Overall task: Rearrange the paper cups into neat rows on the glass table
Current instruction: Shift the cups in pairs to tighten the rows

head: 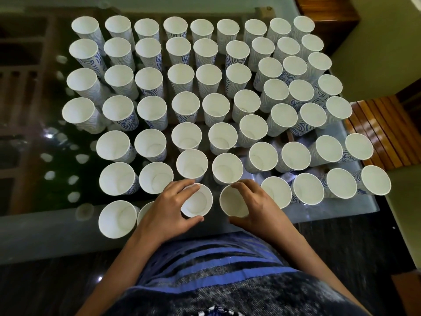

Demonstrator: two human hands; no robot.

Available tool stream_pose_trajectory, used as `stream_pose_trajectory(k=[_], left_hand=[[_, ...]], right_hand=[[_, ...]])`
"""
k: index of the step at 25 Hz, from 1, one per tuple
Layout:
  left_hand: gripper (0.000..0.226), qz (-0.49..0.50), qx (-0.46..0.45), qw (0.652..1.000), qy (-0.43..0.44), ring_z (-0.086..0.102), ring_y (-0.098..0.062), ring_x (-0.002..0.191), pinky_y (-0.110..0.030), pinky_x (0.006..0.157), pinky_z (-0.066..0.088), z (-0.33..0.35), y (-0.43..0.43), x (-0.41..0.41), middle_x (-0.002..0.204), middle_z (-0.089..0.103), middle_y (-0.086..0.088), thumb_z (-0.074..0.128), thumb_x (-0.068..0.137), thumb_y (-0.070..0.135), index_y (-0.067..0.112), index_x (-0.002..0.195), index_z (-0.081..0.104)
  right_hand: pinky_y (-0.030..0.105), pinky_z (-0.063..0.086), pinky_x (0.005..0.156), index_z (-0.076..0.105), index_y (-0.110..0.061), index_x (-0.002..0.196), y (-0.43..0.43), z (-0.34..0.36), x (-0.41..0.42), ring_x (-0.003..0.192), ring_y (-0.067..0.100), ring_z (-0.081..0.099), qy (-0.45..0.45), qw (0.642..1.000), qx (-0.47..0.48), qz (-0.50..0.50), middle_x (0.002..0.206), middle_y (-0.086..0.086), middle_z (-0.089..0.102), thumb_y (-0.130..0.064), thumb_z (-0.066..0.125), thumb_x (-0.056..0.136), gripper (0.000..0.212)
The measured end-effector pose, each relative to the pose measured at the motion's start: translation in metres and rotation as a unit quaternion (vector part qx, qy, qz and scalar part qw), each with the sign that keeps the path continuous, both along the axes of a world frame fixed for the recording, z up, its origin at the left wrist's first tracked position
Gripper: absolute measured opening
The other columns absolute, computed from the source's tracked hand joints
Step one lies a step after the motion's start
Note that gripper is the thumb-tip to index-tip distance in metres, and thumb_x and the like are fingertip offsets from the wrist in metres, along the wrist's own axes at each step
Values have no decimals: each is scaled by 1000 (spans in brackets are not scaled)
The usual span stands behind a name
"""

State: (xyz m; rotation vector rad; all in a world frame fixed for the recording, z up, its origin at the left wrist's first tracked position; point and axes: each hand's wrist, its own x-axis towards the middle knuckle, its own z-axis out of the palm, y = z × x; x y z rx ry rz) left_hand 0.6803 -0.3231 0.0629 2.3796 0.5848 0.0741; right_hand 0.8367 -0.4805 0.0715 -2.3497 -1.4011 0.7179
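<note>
Here, left grip: the left hand (168,206) holds the near-left cup (198,201), fingers curled over its far rim and thumb against its near wall, so the grip is narrow and closed round it.
Right grip: the right hand (259,206) mirrors this on the near-right cup (232,205), fingers over the far rim, thumb round the near side.
Where they stand: both held cups are upright, mouths up, in the nearest row by the front edge of the glass counter (50,228), with a small gap between them. I cannot tell whether they rest on the glass or are lifted.
Handling: these are empty and made of thin paper, so they are likely very light and easily dented. The rolled rim looks like the stiffest part, and the wall below it is softer.
Where to hold: probably lightly round the upper wall just under the rim, thumb opposite fingers.
Surface: the glass is smooth, so a cup should slide at a nudge. Being tall and light, it may also tip.
Neighbours: the middle pair (192,165) stands just beyond the fingertips, the side cup (275,195) is just beside the right hand, and the half-hidden cup (144,209) is behind the left hand.
Paper cups (185,107): all are upright. The far-left rows are fairly straight, while the right-hand rows slant toward the near edge.
Risk: a knuckle brushing a neighbour could topple several.
</note>
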Motion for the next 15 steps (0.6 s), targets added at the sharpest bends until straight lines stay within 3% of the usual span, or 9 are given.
stream_pose_trajectory(k=[5, 9, 15], left_hand=[[68, 28, 7, 1000, -8, 56, -24, 108, -24, 93, 37, 7, 0, 0, 117, 61, -9, 87, 55, 31, 8, 115, 63], [53, 72, 57, 995, -37, 60, -28, 99, -28, 87, 40, 12, 8, 12, 106, 65, -12, 84, 62, 29, 4, 106, 67], [63, 112, 38, 993, 18, 43, -23, 123, -31, 100, 34, 6, 27, 45, 133, 50, -8, 74, 72, 38, 11, 125, 55]], right_hand=[[37, 49, 83, 48, -12, 126, 3, 10, 2, 106, 25, 53, -7, 999, 22, -41, 126, 7, 50, -44, 78, 66, 74], [38, 47, 83, 55, -6, 119, 24, 13, 11, 104, 31, 55, -26, 994, 69, -77, 121, 12, 53, -29, 76, 74, 54], [34, 37, 97, 45, -10, 130, 56, 2, 25, 121, 28, 43, -39, 998, 14, -37, 135, 14, 42, -33, 73, 75, 66]])
